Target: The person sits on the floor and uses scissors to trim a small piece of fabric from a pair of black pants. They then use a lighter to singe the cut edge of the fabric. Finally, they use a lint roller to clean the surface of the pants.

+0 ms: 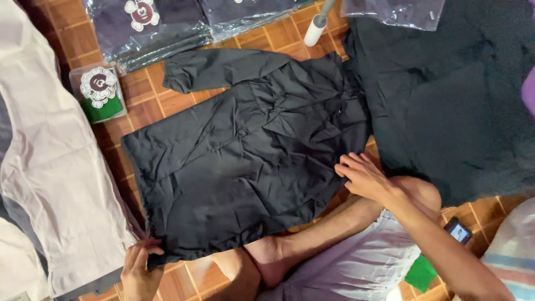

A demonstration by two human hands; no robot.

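1. Head view. Black jacket (239, 161): crinkled thin fabric, spread flat on the tiled floor (150, 103), one sleeve folded across its upper part. It serves as the landmark for every entry below.
2. Left hand (138, 270): at the jacket's lower left corner; the grip is closed on the hem, fingers curled over the edge of the fabric.
3. Right hand (365, 177): at the jacket's right edge, about halfway down; fingers spread apart and laid flat on the fabric, pressing rather than clasping.
4. Dark garment pile (462, 106): right of the jacket, touching or overlapping its right side; loose black cloth, the border between the two hard to tell.
5. Pale pink garment (44, 167): left of the jacket, lying just beside its left edge.
6. Bagged dark garments (150, 28): above the jacket's upper left, stacked in clear plastic, with a round flower-shaped sticker.
7. Small clear packet (99, 92): upper left of the jacket, near the folded sleeve; green content, same kind of sticker.
8. White roller handle (316, 28): above the jacket's upper right corner.
9. Phone (458, 230): lower right of the jacket, on the floor beyond the right forearm.
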